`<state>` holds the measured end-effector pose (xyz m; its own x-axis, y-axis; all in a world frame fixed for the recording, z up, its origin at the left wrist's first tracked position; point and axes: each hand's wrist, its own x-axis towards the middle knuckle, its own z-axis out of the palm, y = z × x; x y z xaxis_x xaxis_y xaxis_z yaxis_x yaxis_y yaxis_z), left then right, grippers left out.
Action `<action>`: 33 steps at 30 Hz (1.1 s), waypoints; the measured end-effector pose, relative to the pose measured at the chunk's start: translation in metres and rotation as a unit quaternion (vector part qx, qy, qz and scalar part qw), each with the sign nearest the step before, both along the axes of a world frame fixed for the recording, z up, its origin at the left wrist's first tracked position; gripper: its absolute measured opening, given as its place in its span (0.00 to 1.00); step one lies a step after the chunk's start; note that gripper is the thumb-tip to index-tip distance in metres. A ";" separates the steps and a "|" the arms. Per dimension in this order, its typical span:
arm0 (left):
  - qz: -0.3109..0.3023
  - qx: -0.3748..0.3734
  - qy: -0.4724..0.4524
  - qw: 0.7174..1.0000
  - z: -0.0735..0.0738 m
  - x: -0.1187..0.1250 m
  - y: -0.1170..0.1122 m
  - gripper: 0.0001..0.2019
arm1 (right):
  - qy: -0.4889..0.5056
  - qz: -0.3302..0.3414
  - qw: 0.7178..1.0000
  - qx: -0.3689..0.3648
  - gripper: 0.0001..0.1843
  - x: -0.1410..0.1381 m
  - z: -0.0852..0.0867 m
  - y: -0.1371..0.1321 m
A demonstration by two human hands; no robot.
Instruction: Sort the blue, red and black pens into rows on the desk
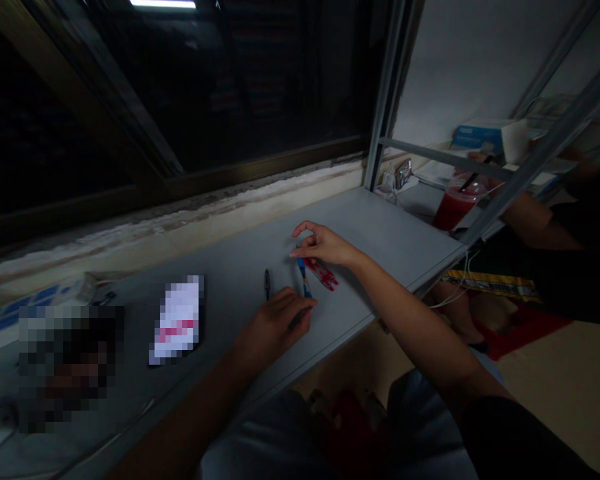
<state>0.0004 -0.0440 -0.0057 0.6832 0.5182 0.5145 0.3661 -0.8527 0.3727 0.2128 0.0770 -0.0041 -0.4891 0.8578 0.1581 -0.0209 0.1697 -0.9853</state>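
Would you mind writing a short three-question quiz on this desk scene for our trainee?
1. True or false: the right hand is nearer the red object on the grey desk than the left hand is.
2. What colour is most of the slim item between the hands: A) blue, B) green, or C) yellow?
3. What colour is the drink beside the other person's forearm?

Key: 1. True. 2. A. 3. Red.

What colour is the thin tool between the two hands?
The thin tool is blue, shown best in the head view.
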 end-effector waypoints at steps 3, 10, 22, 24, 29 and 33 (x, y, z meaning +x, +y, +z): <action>0.003 0.001 -0.003 1.000 0.000 0.000 0.000 0.09 | -0.003 0.006 1.000 0.004 0.29 0.000 -0.001 0.000; 0.008 0.003 -0.007 1.000 -0.003 0.004 0.001 0.08 | -0.028 0.031 0.998 0.040 0.23 0.000 -0.001 -0.002; 0.022 -0.001 -0.019 1.000 -0.007 0.002 0.010 0.09 | -0.107 0.077 0.985 0.113 0.17 -0.003 -0.005 0.006; 0.024 0.004 -0.016 1.000 -0.007 0.002 0.011 0.08 | -0.112 0.083 0.984 0.113 0.17 -0.003 -0.005 0.004; 0.029 -0.007 -0.011 1.000 -0.003 0.002 0.009 0.08 | -0.132 0.088 0.980 0.119 0.17 -0.003 -0.003 0.002; 0.011 0.001 -0.010 1.000 -0.003 0.002 0.009 0.08 | -0.134 0.084 0.979 0.129 0.17 -0.003 -0.001 -0.001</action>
<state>0.0026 -0.0348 -0.0090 0.6609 0.5325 0.5288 0.3776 -0.8449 0.3788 0.2100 0.0763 -0.0049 -0.6732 0.7105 0.2049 0.1842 0.4295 -0.8841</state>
